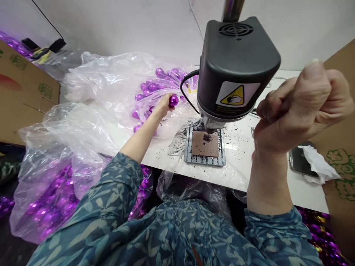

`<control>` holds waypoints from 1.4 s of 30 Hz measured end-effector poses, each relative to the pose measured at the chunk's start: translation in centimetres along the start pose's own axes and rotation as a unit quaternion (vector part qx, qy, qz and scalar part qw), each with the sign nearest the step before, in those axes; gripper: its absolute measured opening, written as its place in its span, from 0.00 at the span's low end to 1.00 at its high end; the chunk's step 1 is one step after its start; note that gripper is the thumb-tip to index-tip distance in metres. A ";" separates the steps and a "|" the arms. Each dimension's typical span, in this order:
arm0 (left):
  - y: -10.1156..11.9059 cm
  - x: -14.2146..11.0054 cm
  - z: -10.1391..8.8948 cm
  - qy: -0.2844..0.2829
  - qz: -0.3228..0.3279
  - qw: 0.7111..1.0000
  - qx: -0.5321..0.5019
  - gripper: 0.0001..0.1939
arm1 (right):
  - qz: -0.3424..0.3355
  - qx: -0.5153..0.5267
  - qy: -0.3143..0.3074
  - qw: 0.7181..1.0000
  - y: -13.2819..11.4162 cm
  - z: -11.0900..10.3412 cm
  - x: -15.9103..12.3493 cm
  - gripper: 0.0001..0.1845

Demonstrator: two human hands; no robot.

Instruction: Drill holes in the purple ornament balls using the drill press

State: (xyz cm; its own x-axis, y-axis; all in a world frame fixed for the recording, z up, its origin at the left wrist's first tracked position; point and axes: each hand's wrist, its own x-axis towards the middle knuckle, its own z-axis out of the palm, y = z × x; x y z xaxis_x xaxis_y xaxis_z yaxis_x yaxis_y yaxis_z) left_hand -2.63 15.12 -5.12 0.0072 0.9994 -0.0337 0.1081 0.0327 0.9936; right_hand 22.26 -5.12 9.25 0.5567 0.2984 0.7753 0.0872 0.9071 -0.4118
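My left hand (165, 105) is closed around a shiny purple ball (173, 100), held just above the table beside a clear plastic bag of purple balls (154, 87). To its right stands a small black drill press (235, 66) with a yellow warning label. Under the drill head, a brown square board (204, 144) with a small dark hole lies on the slotted metal base (205, 161). My right hand (301, 105) is raised at the right side of the drill head, fingers curled into a fist; whatever is inside them is hidden.
Dark shavings are scattered around the base. A large clear bag of purple balls (52, 199) hangs at the left. Cardboard boxes (24, 92) flank the table (235, 162). A phone (302, 160) and crumpled white tissue (321, 166) lie at the right. A black cable (184, 87) loops beside the drill.
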 end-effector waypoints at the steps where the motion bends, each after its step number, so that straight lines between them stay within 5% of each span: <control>1: 0.4 -1.3 -0.6 -0.003 -0.017 0.999 -0.037 0.20 | 0.002 0.003 0.006 1.000 0.0 0.1 0.0 0.28; 6: 2.3 -9.8 -2.2 -0.089 -0.010 0.988 -0.128 0.25 | 0.001 0.023 -0.006 1.000 -0.2 0.0 0.0 0.25; 10: 1.9 -14.8 -0.8 -0.174 -0.030 0.973 -0.147 0.30 | 0.029 0.001 -0.015 0.999 -0.5 -0.3 -0.1 0.25; 14: -0.3 -17.2 1.5 -0.213 -0.039 0.969 -0.122 0.31 | -0.001 0.047 0.004 0.999 -0.4 0.2 -0.2 0.25; 23: -4.0 -18.4 5.2 -0.201 0.056 0.978 -0.017 0.33 | -0.017 0.045 0.005 0.999 -0.3 0.6 -0.5 0.25; 30: -4.7 -17.3 6.6 -0.202 0.058 0.978 0.008 0.35 | -0.012 -0.033 0.001 0.999 -0.6 0.7 -0.6 0.32; 35: -4.8 -17.3 7.2 -0.195 0.132 0.967 0.094 0.34 | -0.016 -0.102 0.011 0.995 -0.9 0.9 -0.7 0.32; 42: -4.2 -18.3 8.4 -0.145 0.241 0.933 0.225 0.29 | -0.050 -0.019 -0.003 0.999 -0.2 0.6 -0.7 0.30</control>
State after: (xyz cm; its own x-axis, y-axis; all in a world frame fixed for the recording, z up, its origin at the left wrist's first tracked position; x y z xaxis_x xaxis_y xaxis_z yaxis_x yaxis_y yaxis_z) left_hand 5.10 -3.35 -9.57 0.4251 0.8492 0.3132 0.4287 -0.4936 0.7567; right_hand 21.34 -5.38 9.06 0.5382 0.2097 0.8163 0.1728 0.9205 -0.3504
